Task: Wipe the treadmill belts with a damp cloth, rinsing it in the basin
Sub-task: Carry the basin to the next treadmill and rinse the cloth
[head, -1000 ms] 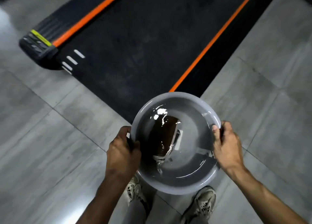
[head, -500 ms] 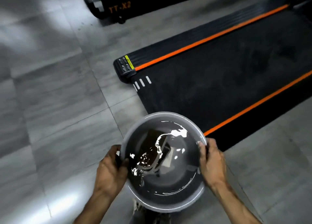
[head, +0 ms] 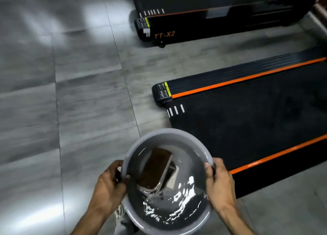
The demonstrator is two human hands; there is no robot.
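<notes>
Head view, looking down. A grey round basin (head: pixel 169 137) is carried above the grey tiled floor (head: pixel 79 111), gripped at opposite sides of its rim. Left hand (head: pixel 108 187): fingers curled under the outside of the rim, thumb hooked over the edge into the bowl, so it is grasping the basin. Right hand (head: pixel 219 183): same hold on the opposite side, thumb on top of the rim, fingers wrapped around the outside.

The basin contains water, with bright reflections rippling across the near half. A dark brown cloth (head: pixel 155 165), folded into a rough rectangle, lies submerged toward the left-centre of the basin; a pale patch shows at the bottom just beside it.

To the right of the basin lies the rear end of a treadmill: black belt (head: pixel 247 128) bordered by two orange stripes, white tick marks and a label with a yellow bar at its near-left corner. The basin's far-right rim overlaps the belt's corner in view. A second treadmill (head: pixel 203 27), marked "TT-X2" in orange, stands further off at the top of the view.

A light-coloured shoe (head: pixel 119 213) is partly visible below the basin.
</notes>
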